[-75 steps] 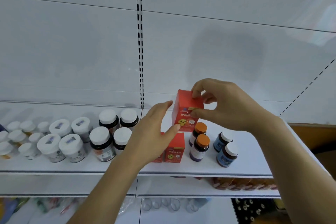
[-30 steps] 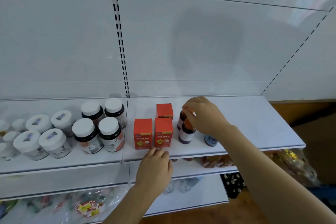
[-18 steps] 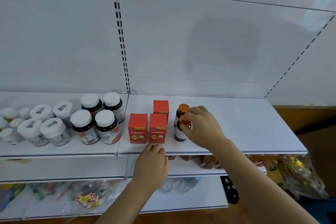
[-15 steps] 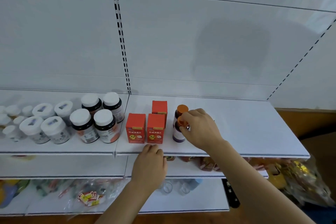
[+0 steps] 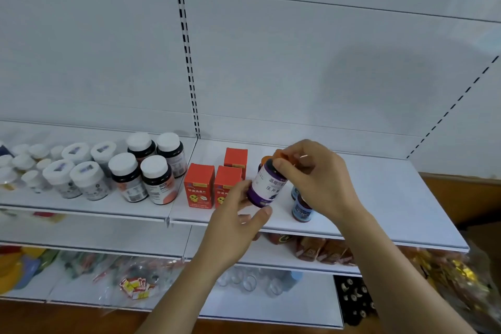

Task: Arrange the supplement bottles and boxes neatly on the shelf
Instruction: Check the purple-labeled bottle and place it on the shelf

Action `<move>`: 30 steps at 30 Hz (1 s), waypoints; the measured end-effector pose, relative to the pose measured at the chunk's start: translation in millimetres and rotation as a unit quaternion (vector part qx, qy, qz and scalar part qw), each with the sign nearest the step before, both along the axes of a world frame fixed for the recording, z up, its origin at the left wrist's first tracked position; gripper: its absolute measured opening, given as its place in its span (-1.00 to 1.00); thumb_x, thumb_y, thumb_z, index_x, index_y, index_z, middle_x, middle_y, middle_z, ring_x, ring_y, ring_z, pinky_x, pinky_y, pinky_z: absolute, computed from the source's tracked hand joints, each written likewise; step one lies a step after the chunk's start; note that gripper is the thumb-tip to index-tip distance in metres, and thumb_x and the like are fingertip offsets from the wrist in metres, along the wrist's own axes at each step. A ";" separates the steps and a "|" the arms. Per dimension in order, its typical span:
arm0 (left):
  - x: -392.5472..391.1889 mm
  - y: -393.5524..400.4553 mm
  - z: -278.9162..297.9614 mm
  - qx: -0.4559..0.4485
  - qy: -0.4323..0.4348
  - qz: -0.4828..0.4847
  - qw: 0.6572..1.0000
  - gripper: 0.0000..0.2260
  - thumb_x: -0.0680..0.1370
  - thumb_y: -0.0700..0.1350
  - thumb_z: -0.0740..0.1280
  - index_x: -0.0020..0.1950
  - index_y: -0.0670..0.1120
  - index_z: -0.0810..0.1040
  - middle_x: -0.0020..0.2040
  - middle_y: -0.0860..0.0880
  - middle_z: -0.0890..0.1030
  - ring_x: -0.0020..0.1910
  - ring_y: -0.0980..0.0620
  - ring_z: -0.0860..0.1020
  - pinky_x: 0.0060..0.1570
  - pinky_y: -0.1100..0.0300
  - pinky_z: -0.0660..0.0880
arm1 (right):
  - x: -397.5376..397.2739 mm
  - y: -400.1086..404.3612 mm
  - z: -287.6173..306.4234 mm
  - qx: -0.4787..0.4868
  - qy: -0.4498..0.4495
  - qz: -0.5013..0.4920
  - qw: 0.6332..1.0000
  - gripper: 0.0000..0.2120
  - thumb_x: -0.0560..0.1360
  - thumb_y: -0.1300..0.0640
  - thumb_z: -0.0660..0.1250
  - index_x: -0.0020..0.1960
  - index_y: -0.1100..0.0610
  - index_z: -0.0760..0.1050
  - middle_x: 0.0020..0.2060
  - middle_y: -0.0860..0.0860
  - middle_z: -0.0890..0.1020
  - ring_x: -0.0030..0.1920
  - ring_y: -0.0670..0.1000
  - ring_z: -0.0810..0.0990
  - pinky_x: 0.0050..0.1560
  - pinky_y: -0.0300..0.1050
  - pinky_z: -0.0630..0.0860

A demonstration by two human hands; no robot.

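A purple-labelled bottle with an orange cap (image 5: 267, 187) is tilted just above the white shelf (image 5: 379, 198). My right hand (image 5: 317, 179) grips its cap end from above. My left hand (image 5: 235, 225) cups its lower body, thumb under the base. Three red boxes (image 5: 199, 188) stand to the left, two in front and one behind. Another orange-capped bottle is mostly hidden behind the held one. Two blue-labelled bottles (image 5: 301, 207) stand on the shelf under my right wrist.
Dark bottles with white caps (image 5: 157, 184) and several white jars (image 5: 86, 180) fill the shelf's left side. The shelf's right part is bare. Lower shelves hold packets, glass cups (image 5: 244, 280) and bagged goods. A slotted upright (image 5: 187, 46) runs up the back wall.
My right hand has lifted and tilted the purple bottle off the shelf. My left hand rose from the shelf's front edge and took hold of the bottle's lower part.
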State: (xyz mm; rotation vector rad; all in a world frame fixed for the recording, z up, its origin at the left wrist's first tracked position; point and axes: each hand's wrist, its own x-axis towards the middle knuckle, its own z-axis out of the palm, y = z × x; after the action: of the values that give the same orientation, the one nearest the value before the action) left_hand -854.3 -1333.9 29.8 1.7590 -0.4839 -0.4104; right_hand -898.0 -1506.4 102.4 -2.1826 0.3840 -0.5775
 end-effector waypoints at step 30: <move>-21.9 8.1 55.8 -0.160 0.040 -0.024 0.986 -0.57 0.47 0.21 0.40 0.26 0.07 0.52 -0.03 0.02 0.69 -0.02 0.02 0.67 -0.09 0.22 0.59 | -20.6 32.6 27.5 0.318 -0.121 0.051 0.939 -0.68 0.65 0.17 0.24 0.36 -0.05 0.51 0.12 0.00 0.70 0.16 0.10 0.67 0.13 0.07 0.63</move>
State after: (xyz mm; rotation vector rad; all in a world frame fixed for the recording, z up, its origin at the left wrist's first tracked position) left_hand -876.2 -1325.8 85.6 1.4172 -0.5055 -0.4106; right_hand -918.6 -1473.8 129.9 -1.4810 0.2721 -0.5601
